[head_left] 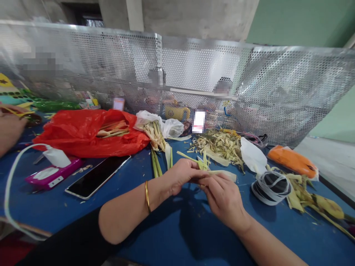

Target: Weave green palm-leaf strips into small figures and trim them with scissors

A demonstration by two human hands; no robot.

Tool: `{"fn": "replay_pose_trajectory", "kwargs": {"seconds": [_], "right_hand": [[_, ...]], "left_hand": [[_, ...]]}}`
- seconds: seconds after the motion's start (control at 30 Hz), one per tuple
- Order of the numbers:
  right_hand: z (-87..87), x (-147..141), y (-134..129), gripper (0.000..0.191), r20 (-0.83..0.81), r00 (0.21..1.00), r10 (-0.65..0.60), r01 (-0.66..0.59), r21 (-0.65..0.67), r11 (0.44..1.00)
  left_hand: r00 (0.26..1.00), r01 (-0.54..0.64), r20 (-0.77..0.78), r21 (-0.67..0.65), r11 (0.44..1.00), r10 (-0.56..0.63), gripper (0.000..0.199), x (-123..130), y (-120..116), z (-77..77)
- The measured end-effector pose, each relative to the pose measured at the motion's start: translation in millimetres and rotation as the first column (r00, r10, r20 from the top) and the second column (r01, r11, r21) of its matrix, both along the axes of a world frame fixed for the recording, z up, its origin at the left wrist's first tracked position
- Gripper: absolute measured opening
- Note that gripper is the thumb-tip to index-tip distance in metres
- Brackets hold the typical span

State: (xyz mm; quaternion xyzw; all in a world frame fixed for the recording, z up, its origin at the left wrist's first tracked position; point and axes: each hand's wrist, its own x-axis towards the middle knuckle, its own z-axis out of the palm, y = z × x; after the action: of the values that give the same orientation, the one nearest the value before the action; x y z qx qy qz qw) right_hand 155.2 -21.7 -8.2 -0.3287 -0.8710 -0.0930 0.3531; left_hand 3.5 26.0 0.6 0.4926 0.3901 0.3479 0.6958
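My left hand (181, 175) and my right hand (223, 197) meet over the blue table, fingertips pinched together. Between them they hold pale green leaf strips (204, 162), whose ends stick out above the fingers. A broader pale strip (226, 175) pokes out past the right knuckles. The exact spot where the fingers grip is hidden behind the hands. Just beyond my left hand lie green stalks (155, 164) and a bundle of pale stalks (155, 136) partly in a clear plastic bag (173, 127). A heap of shredded husk-like strips (222, 146) is behind the hands.
Left are a red plastic bag (66, 129) with strips inside, a phone (97, 177) and a purple power strip (52, 173) with a white cable. Right are a coil of white-edged band (271, 188) and an orange packet (292, 160). Another person's hand (11, 127) shows far left. A perforated metal screen (194, 62) stands behind.
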Motion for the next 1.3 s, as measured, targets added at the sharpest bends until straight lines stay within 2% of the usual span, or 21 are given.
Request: {"fn": "replay_pose_trajectory", "kwargs": {"seconds": [0.1, 0.27, 0.47, 0.67, 0.83, 0.9, 0.97, 1.03, 1.07, 1.1, 1.2, 1.27, 1.3], "right_hand": [[-1.9, 0.0, 1.4, 0.016, -0.02, 1.0, -0.011, 0.011, -0.007, 1.0], [-5.5, 0.8, 2.0, 0.017, 0.022, 0.998, 0.052, -0.053, 0.063, 0.997], [-5.6, 0.1, 0.2, 0.018, 0.018, 0.995, 0.1, -0.101, 0.098, 0.99], [-1.3, -7.0, -11.7, 0.019, 0.163, 0.967, 0.196, -0.215, 0.11, 0.97], [3.0, -8.1, -12.8, 0.018, 0.207, 0.951, 0.229, -0.251, 0.089, 0.964], [6.5, -2.8, -8.4, 0.024, 0.135, 0.975, 0.174, -0.188, 0.102, 0.977], [11.1, 4.7, -2.4, 0.03, -0.023, 0.999, -0.037, 0.04, 0.113, 0.993], [14.7, 11.6, 3.8, 0.025, -0.119, 0.952, -0.282, 0.286, 0.019, 0.958], [15.4, 14.0, 6.6, 0.021, -0.095, 0.932, -0.35, 0.345, -0.065, 0.936], [15.0, 15.4, 8.8, 0.022, -0.037, 0.925, -0.377, 0.367, -0.161, 0.916], [9.0, 14.0, 11.9, 0.031, 0.117, 0.934, -0.339, 0.355, -0.426, 0.832], [4.1, 10.6, 11.2, 0.031, 0.107, 0.936, -0.336, 0.342, -0.515, 0.786], [2.5, 8.9, 10.4, 0.031, 0.087, 0.941, -0.328, 0.321, -0.537, 0.78]], "left_hand": [[0.999, -0.041, -0.016, 0.014, 0.999, 0.041, 0.029, -0.2, 1.1, 0.0], [0.999, -0.052, 0.001, 0.024, 0.998, 0.052, 0.031, 2.0, -0.9, -1.6], [0.998, -0.063, -0.001, -0.035, 0.997, 0.063, 0.032, 1.7, -3.1, 2.6], [0.974, -0.209, 0.076, -0.053, 0.977, 0.212, 0.018, 0.3, 1.9, 1.2], [0.988, -0.139, 0.059, -0.073, 0.988, 0.144, 0.019, -0.2, 1.9, 0.7], [0.989, -0.138, 0.049, -0.067, 0.988, 0.141, 0.021, -1.5, 1.9, 2.5], [0.991, -0.127, 0.04, -0.061, 0.99, 0.129, 0.026, -3.4, 2.4, 5.0], [0.995, -0.096, 0.025, -0.063, 0.993, 0.097, 0.032, -4.9, 2.7, 7.3], [0.997, -0.08, 0.018, -0.073, 0.994, 0.081, 0.034, -5.3, 2.7, 8.1], [0.998, -0.066, 0.01, -0.087, 0.994, 0.067, 0.037, -5.3, 2.5, 8.4], [0.998, -0.062, -0.008, -0.111, 0.992, 0.061, 0.045, -2.4, 0.9, 6.1], [0.996, -0.081, -0.05, -0.058, 0.995, 0.078, 0.043, 0.6, 0.3, 2.2], [0.992, -0.1, -0.077, -0.02, 0.995, 0.098, 0.04, 2.0, 0.4, 0.1]]}}
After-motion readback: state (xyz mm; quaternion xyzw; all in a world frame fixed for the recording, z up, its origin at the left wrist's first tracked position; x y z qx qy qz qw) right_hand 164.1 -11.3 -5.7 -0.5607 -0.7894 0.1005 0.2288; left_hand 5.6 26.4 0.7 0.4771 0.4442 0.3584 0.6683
